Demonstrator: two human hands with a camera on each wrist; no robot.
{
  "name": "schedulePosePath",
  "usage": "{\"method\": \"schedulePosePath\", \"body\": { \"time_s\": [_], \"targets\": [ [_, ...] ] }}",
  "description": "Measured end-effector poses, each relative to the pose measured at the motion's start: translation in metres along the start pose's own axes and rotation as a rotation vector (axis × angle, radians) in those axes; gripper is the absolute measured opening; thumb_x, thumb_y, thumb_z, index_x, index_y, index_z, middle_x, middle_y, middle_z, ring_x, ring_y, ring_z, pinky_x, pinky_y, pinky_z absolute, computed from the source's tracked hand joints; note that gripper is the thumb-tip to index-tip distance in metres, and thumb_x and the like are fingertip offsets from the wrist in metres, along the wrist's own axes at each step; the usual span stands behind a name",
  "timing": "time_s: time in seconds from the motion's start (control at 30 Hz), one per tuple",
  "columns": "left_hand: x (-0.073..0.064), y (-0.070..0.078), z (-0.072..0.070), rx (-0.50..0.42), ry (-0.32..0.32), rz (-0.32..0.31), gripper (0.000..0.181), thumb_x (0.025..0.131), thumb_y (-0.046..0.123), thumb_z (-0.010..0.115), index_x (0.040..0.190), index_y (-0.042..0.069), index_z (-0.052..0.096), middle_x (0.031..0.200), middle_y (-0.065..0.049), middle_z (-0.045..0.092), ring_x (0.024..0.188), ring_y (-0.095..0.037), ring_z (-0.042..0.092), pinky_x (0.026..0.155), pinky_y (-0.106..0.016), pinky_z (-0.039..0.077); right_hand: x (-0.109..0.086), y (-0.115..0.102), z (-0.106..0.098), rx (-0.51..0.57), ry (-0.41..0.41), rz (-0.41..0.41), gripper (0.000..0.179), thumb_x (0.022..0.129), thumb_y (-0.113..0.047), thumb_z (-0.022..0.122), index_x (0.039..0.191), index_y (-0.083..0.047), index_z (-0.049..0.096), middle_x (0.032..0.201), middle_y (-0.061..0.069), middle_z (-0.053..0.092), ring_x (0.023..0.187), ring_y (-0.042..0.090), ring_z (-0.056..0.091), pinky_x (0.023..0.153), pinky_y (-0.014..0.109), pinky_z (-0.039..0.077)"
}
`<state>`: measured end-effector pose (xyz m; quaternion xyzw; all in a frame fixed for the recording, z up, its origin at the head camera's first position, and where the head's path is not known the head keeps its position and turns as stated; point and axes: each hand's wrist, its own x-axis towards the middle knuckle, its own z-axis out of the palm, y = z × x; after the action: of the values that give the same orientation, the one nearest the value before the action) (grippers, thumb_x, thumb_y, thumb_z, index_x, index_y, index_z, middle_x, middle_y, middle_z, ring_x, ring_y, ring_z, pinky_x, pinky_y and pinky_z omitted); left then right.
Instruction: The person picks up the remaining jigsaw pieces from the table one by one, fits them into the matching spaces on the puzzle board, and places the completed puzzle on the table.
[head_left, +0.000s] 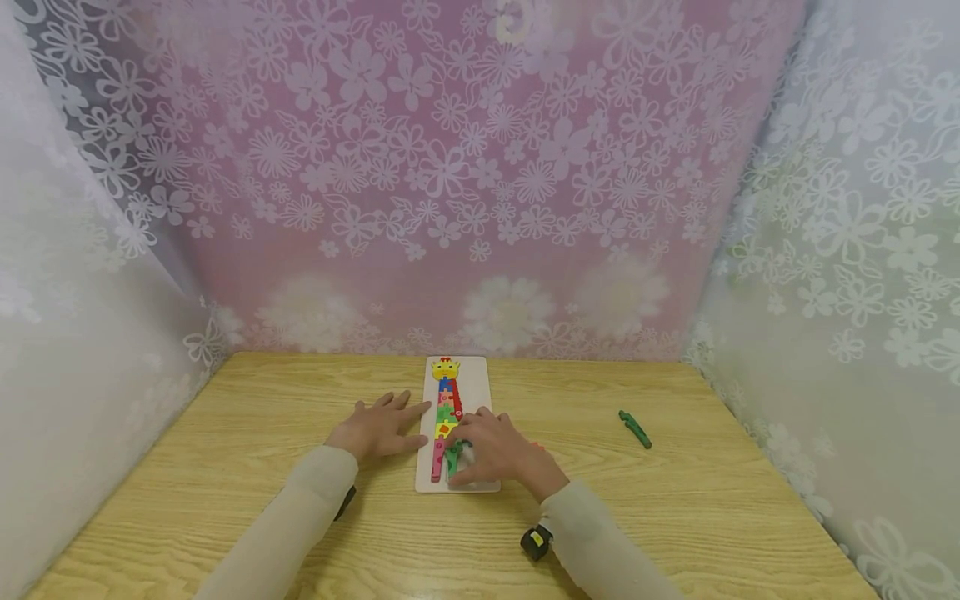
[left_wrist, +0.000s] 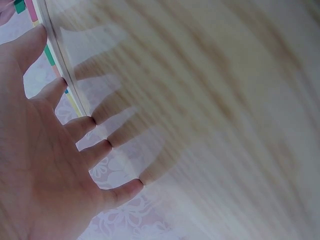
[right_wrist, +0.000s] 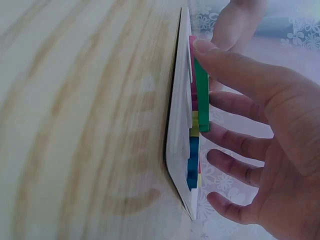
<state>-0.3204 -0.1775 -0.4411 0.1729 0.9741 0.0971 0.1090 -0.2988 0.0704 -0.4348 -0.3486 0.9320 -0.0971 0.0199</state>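
A white puzzle board [head_left: 474, 379] lies on the table, with a giraffe of coloured pieces on it: a yellow head [head_left: 446, 370], a neck of several colours, and a pink leg piece [head_left: 437, 462]. My right hand [head_left: 491, 448] is over the board's lower part. Its thumb and fingertips pinch a green puzzle piece [right_wrist: 202, 95], which slants just above the board in the right wrist view. My left hand [head_left: 381, 427] has its fingers spread on the table, thumb and index finger at the board's left edge; the left wrist view shows the fingertips [left_wrist: 134, 186] against the tabletop.
A loose green piece [head_left: 636, 429] lies on the wooden table [head_left: 570, 400] to the right. Something orange [head_left: 537, 446] shows partly behind my right wrist. Flowered curtains [head_left: 480, 167] stand at the back and both sides.
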Motion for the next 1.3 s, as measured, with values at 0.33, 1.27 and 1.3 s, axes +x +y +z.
{"method": "schedulePosePath", "body": {
  "time_s": [0.33,1.27,1.3],
  "targets": [
    [0.0019,-0.0008,0.0012,0.004,0.003,0.004,0.072,0.1,0.066,0.048,0.163,0.036,0.031,0.172,-0.012,0.024,0.158,-0.043,0.023,0.118,-0.08,0.015,0.0027,-0.0048,0.0014,-0.037,0.0,0.027,0.054,0.075,-0.063,0.084,0.117,-0.03,0.076,0.127,-0.001,0.068,0.105,0.017,0.051,0.087,0.045,0.047],
    [0.0019,-0.0022,0.0009,0.006,0.006,0.02,0.072,0.1,0.067,0.048,0.163,0.035,0.031,0.172,-0.014,0.024,0.158,-0.046,0.023,0.117,-0.082,0.015,0.0056,-0.0052,0.0009,-0.041,0.005,0.062,0.052,0.075,-0.06,0.086,0.116,-0.03,0.078,0.133,-0.001,0.066,0.108,0.02,0.053,0.093,0.051,0.05],
    [0.0021,-0.0024,0.001,0.004,0.006,0.021,0.072,0.1,0.067,0.048,0.163,0.035,0.031,0.172,-0.014,0.024,0.158,-0.046,0.022,0.117,-0.082,0.015,0.0055,-0.0053,0.0008,-0.044,0.006,0.064,0.052,0.075,-0.06,0.086,0.117,-0.03,0.078,0.134,-0.001,0.066,0.108,0.019,0.053,0.092,0.05,0.05]
  ]
}}
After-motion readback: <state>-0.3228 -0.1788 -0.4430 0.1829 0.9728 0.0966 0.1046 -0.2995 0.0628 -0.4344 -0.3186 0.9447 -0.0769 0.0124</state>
